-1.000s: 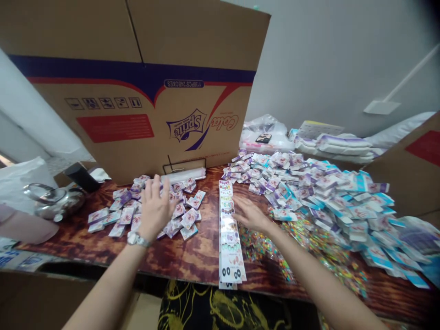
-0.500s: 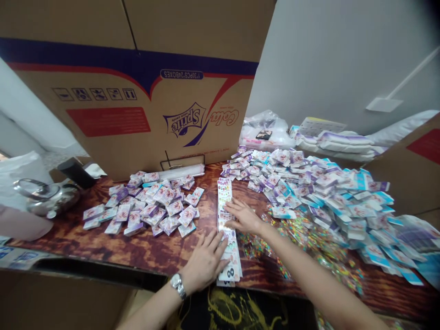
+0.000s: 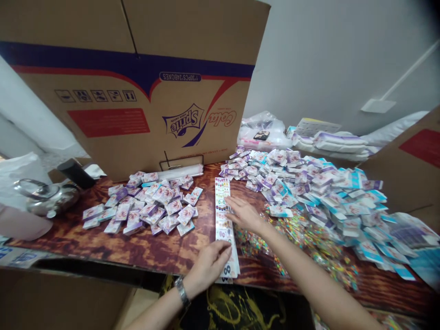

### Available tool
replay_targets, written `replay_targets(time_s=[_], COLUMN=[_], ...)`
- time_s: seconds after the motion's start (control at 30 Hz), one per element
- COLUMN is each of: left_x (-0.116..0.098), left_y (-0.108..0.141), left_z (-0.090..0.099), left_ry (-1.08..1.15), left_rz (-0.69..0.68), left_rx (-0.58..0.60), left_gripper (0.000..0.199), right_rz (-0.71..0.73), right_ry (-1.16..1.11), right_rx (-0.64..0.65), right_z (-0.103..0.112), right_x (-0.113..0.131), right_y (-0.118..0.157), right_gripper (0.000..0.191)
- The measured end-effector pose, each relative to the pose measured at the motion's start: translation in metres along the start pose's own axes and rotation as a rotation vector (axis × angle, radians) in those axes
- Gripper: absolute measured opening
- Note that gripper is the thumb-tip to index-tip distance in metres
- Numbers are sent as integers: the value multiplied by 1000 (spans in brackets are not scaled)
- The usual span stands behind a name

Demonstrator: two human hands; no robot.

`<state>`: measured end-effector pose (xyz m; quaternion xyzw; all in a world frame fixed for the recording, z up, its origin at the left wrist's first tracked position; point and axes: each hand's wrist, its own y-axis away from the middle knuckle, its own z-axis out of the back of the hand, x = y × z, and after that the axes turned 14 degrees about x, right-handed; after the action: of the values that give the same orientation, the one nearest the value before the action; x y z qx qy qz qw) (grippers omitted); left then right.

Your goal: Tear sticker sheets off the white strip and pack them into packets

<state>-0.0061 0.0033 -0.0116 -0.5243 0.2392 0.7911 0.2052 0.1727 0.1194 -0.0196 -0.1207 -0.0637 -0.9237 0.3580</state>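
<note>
A long stack of printed sticker strips lies on the patterned table, running away from its front edge. My left hand, with a metal watch on the wrist, is at the lower part of the strips, its fingers drawn together; what they hold, if anything, is hidden. Further up, my right hand rests on the right edge of the strips with its fingers stretched out. To the left is a pile of small printed boxes. On the right lie small bags of colourful candy.
A large upturned carton stands behind the left pile. A big heap of small boxes covers the right side, with plastic bags behind. A metal kettle is at the far left; another carton at the right.
My left hand has turned and its spread fingers have come together over the strips. My right hand has shifted slightly to the right, and more of the upper strip shows.
</note>
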Motion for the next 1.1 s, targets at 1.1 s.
replay_targets(time_s=[1.1], left_x=[-18], left_y=[21], left_z=[21], left_ry=[575], left_rz=[-98], left_rx=[35], left_gripper=[43], right_rz=[114], right_ry=[-310], right_rx=[-381], right_z=[47], right_x=[86], right_y=[41], right_gripper=[20])
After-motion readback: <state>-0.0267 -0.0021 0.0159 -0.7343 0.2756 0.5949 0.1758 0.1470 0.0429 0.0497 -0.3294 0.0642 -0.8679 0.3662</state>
